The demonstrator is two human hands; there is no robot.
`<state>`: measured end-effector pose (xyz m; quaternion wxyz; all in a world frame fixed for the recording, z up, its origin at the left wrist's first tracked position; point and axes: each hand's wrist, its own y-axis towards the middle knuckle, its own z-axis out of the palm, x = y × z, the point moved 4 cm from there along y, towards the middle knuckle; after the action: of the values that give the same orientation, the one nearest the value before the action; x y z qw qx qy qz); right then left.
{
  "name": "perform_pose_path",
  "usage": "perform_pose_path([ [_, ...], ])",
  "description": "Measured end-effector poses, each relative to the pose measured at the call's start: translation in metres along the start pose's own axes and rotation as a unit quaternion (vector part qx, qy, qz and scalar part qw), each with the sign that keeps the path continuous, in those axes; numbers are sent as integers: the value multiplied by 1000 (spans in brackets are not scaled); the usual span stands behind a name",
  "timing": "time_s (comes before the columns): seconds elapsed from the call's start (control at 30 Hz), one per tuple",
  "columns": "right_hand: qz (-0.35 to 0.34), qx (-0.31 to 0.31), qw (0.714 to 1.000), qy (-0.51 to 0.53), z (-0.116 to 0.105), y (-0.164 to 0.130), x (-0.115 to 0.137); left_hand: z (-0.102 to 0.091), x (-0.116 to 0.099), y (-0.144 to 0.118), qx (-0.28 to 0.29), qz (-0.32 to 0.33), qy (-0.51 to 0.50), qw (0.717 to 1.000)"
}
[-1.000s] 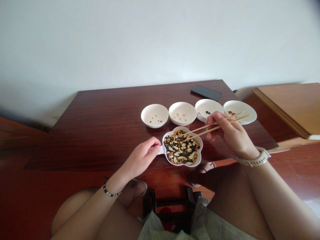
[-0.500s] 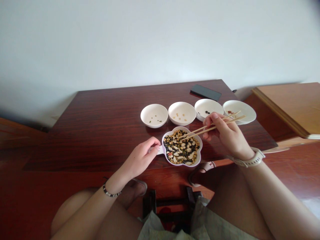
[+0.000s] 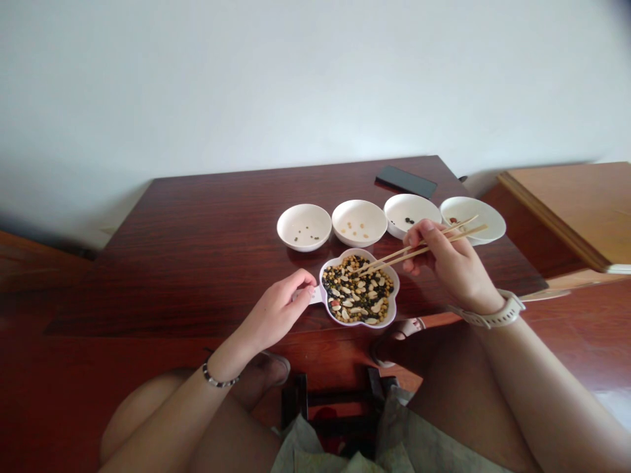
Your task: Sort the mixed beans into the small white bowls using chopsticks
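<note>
My left hand [image 3: 288, 302] is closed on the short white handle of a flower-shaped dish [image 3: 396, 309] with a pale purple rim. Mixed beans and peanuts [image 3: 357, 299] in yellow, black, green and white fill it. In my right hand [image 3: 444, 259] is a pair of chopsticks [image 3: 394, 257], their tips down among the beans at the dish's upper middle. Whether the tips pinch a bean is too small to tell. Behind the dish stand a bowl with green beans [image 3: 290, 223], a bowl with yellow beans [image 3: 345, 217], a bowl with black beans [image 3: 401, 207] and a bowl with reddish pieces [image 3: 486, 217].
A dark phone [image 3: 407, 182] lies on the brown table [image 3: 207, 243] behind the bowls. To the right stands a lighter wooden piece of furniture [image 3: 572, 203]. The white wall [image 3: 296, 85] rises behind the table. My legs are below the near edge.
My right hand has shifted slightly to the right, and the chopstick tips with it, still within the beans. The left hand and the dish stay where they were.
</note>
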<state>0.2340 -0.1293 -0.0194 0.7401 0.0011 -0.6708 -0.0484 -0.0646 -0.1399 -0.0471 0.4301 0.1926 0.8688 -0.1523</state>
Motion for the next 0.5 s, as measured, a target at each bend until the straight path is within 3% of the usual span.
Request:
perform_pose_path([
  [0.5,1,-26,1000,11,-7,0,-2,0,0,-1,5,-4,1,1000],
])
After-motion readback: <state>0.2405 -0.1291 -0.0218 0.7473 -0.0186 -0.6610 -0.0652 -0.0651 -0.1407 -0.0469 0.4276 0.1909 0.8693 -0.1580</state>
